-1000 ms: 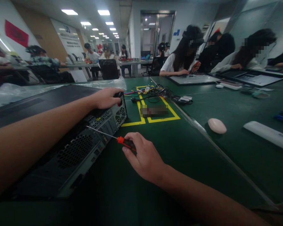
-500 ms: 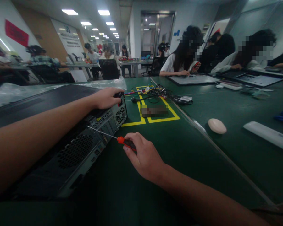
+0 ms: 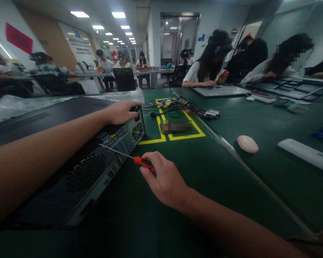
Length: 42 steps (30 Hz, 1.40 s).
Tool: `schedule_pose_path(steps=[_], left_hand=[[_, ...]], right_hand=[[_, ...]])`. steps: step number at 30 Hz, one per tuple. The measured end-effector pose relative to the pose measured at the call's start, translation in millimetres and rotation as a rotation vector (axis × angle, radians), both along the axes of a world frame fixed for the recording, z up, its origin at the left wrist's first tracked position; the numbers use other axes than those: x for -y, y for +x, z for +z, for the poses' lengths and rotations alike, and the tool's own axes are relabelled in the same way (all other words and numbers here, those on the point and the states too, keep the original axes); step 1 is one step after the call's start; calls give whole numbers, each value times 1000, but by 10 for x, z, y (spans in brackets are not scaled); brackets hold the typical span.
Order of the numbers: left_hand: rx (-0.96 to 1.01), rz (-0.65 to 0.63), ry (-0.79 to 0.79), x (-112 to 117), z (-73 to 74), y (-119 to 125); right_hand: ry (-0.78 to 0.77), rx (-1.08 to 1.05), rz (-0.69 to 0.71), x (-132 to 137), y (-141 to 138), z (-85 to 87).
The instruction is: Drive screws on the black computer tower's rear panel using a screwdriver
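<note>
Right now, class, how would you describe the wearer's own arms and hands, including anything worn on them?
The left hand and right hand are ungloved. The left forearm and right forearm show no sleeves. No watch, bracelet, ring or marking is visible, though some fingers are partly hidden.

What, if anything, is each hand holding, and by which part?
The right hand holds a screwdriver by its handle. The left hand rests on the computer case near its far end; whether it grips is unclear.
</note>
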<state>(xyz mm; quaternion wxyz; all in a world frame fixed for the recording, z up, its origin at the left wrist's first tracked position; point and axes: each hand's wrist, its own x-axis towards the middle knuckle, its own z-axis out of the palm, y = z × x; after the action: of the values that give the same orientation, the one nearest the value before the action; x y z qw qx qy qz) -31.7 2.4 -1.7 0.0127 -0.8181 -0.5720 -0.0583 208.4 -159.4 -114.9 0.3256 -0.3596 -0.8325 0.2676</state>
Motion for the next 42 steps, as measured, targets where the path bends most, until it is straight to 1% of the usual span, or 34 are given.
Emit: schedule_pose_path(steps=[10,17,21,26,31,42], left_hand=[[2,-7,9,3,-2,4],[9,-3,3,19,6,13],[8,7,-4,51,23,42],[5,12,-1,51,26,39],[4,2,6,33,22,19],[13,-13,7,26,20,11]], right_hand=[[-3,11,-7,6,3,8],[23,8,-3,-8,15,19],[14,15,20,-4,15,7],[5,-33,17,12,2,-5],[-22,-19,23,13,11,18],[-15,2,21,-3,13,21]])
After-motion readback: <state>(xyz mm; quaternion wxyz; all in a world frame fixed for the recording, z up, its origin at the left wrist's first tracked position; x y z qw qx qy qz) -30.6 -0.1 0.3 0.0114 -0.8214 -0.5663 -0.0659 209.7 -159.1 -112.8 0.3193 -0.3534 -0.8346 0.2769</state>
